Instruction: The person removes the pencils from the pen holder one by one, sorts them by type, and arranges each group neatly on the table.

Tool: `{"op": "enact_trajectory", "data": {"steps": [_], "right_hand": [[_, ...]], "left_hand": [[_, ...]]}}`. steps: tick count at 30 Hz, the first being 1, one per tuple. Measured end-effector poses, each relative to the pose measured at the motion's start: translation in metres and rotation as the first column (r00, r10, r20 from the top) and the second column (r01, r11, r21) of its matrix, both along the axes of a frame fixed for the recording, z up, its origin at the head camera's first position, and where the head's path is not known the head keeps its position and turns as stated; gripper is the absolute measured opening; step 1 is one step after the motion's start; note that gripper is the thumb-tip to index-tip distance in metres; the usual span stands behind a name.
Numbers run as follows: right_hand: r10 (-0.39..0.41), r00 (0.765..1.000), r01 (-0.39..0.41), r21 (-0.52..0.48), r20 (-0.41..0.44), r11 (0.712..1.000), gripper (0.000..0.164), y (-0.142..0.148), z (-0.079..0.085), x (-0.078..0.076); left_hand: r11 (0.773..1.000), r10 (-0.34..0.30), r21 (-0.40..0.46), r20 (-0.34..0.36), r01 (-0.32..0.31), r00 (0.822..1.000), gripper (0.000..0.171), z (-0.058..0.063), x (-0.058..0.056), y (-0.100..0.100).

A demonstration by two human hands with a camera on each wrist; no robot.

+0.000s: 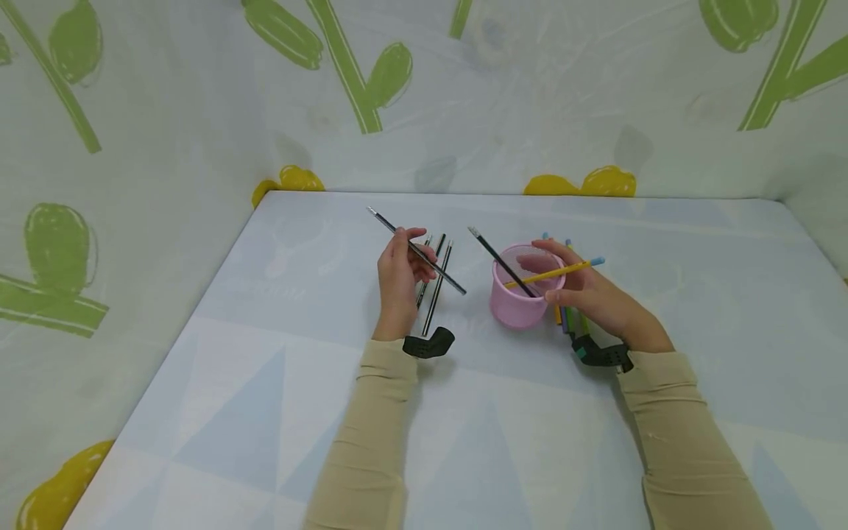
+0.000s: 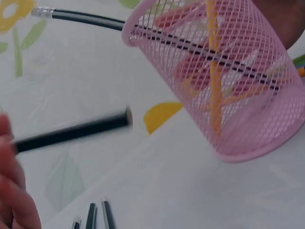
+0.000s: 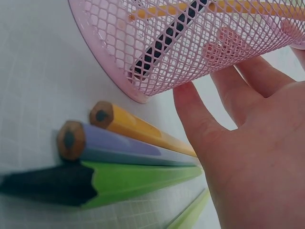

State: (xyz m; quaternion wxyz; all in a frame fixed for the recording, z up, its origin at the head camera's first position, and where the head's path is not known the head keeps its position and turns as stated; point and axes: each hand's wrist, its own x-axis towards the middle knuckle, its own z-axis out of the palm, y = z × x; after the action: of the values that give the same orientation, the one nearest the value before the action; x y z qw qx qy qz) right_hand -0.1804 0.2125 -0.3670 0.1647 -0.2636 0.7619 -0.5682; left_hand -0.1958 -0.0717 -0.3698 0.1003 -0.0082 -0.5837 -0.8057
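Observation:
My left hand (image 1: 399,285) holds a black pencil (image 1: 384,220) slantwise, its silver-ended tip up to the left. The other end points towards the pink mesh pencil cup (image 1: 515,312); a gap lies between them. My right hand (image 1: 612,305) grips the cup from its right side, thumb in front and fingers behind, partly seen through the mesh. Inside the cup lean another black pencil (image 1: 492,252) and a yellow pencil (image 1: 556,272) with a light blue end. Several black pencils (image 1: 437,291) lie on the table beside my left hand.
Under and beside my right hand lie coloured pencils: a yellow one (image 3: 138,128), a purple one (image 3: 119,143) and a green one (image 3: 143,181). The pale patterned table (image 1: 464,442) meets a light wall covering (image 1: 464,110) with green and yellow plant prints.

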Motion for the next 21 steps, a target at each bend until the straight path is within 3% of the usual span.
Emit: {"op": "enact_trajectory", "data": {"steps": [4,8,11,13,16,19,21], "right_hand": [[0.018,1.0,-0.018,-0.02,-0.015,1.0,0.066,0.001,-0.001,-0.001],[0.029,1.0,-0.029,-0.034,-0.005,0.999,0.066,0.001,-0.002,0.0],[0.032,0.999,-0.032,-0.035,-0.003,0.999,0.066,0.001,-0.001,0.001],[0.031,0.999,-0.032,-0.038,-0.008,0.999,0.066,0.0,-0.001,0.0],[0.022,1.0,-0.022,-0.031,-0.006,0.999,0.066,0.001,-0.001,0.0],[0.017,1.0,-0.017,-0.026,0.0,1.0,0.066,0.001,-0.001,0.001],[0.02,1.0,-0.02,-0.033,0.003,0.999,0.066,0.001,-0.001,0.001]], "left_hand": [[0.994,0.014,-0.109,0.031,-0.011,0.999,0.048,0.004,0.002,-0.005],[0.985,0.029,-0.17,0.074,-0.016,0.997,0.04,0.003,0.002,-0.01],[0.962,0.08,-0.266,0.074,-0.058,0.994,0.035,-0.002,-0.003,-0.015],[0.929,0.126,-0.358,0.064,-0.095,0.99,0.033,-0.002,-0.005,-0.018],[0.861,0.189,-0.49,0.061,-0.136,0.98,0.033,-0.002,-0.006,-0.024],[0.8,0.227,-0.584,0.083,-0.137,0.97,0.034,-0.002,-0.005,-0.028],[0.747,0.237,-0.655,0.1,-0.115,0.966,0.035,-0.002,-0.005,-0.031]]}}
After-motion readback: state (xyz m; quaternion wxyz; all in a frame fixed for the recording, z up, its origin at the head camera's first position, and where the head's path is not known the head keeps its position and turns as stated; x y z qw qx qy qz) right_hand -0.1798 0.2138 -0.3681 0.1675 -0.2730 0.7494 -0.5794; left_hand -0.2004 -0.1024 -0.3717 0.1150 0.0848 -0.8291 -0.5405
